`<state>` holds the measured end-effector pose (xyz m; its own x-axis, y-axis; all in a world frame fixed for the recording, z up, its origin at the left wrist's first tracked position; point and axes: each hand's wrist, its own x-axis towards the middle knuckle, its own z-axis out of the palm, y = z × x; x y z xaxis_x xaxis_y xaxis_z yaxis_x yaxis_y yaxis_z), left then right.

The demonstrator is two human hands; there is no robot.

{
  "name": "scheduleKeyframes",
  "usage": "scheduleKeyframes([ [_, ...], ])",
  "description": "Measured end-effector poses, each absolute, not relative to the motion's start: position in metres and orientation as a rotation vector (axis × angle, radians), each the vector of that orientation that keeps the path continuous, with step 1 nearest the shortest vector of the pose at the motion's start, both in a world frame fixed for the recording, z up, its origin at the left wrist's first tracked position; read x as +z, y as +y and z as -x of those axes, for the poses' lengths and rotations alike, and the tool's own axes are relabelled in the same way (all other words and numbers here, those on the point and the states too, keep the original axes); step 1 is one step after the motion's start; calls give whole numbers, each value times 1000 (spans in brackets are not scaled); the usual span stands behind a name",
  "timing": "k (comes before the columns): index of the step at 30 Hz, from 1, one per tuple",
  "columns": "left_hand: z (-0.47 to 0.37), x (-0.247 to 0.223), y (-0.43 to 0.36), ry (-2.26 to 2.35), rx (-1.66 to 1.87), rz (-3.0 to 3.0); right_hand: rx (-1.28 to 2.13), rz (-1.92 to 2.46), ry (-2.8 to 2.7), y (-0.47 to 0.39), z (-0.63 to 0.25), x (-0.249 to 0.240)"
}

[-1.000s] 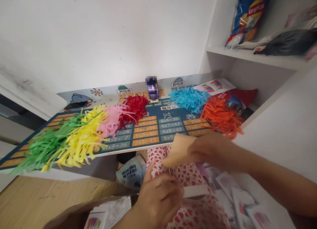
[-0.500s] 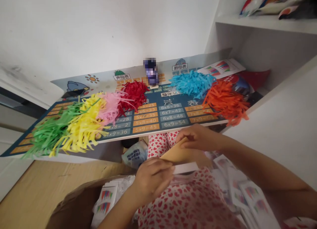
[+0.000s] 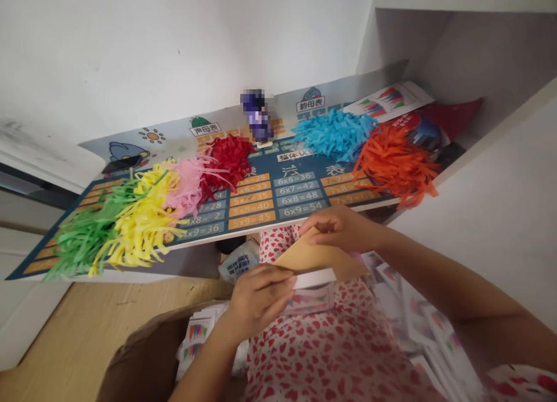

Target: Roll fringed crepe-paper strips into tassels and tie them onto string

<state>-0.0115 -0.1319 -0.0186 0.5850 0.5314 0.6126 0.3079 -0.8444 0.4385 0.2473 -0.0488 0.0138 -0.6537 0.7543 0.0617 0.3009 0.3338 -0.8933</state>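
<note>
Over my lap, my right hand pinches the upper edge of a folded yellow-orange sheet of paper. My left hand is closed at the sheet's lower left, its fingers on the white top strip of a clear plastic packet. A coloured print shows faintly through that packet. The sheet lies just above and behind the white strip; whether any of it is inside the packet I cannot tell. My left fingertips partly cover the near corner of the sheet.
A desk with a multiplication-table mat carries green, yellow, pink, red, blue and orange paper-strip bundles. Printed packets lie in a cardboard box at left and a pile at right.
The view has shifted slightly. Both hands still hold the sheet and packet, and more of the packet's clear front now shows below the white strip.
</note>
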Motion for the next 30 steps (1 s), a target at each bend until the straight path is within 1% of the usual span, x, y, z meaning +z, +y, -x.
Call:
scheduleKeyframes([
  [4, 15, -22, -127, 700, 1121, -2513, 1328, 923, -2115, -44, -246, 8],
  [8, 17, -23, -126, 714, 1105, -2519, 1255, 831, -2116, -40, -243, 3],
  [10, 17, -22, -126, 724, 1101, -2517, 1121, 794, -2159, -40, -240, 2],
  [14, 16, -20, -126, 732, 1105, -2495, 738, 724, -2250, -42, -238, -2],
  [23, 17, -23, -126, 719, 1111, -2467, 496, 643, -2308, -39, -242, -14],
  [27, 19, -25, -127, 733, 1114, -2467, 517, 549, -2277, -34, -246, -17],
  [30, 20, -26, -126, 749, 1118, -2466, 795, 537, -2135, -39, -252, -18],
])
